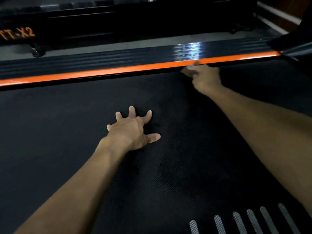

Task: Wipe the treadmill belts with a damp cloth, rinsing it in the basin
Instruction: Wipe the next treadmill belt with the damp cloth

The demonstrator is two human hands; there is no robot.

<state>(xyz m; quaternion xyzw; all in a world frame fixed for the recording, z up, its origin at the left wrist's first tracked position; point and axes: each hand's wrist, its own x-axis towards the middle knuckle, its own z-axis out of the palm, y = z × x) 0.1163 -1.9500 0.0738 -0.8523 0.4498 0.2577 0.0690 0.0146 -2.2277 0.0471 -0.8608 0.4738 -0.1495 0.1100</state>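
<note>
Dim, low-light frame; white glare is streaking across the ribbed side rail, the right hand is smearing with motion blur, and straight lines are bowing toward the edges.

The left hand rests on the black belt with fingers spread. The right hand pinches a small pale cloth at the belt's far edge, against the orange rail.
</note>
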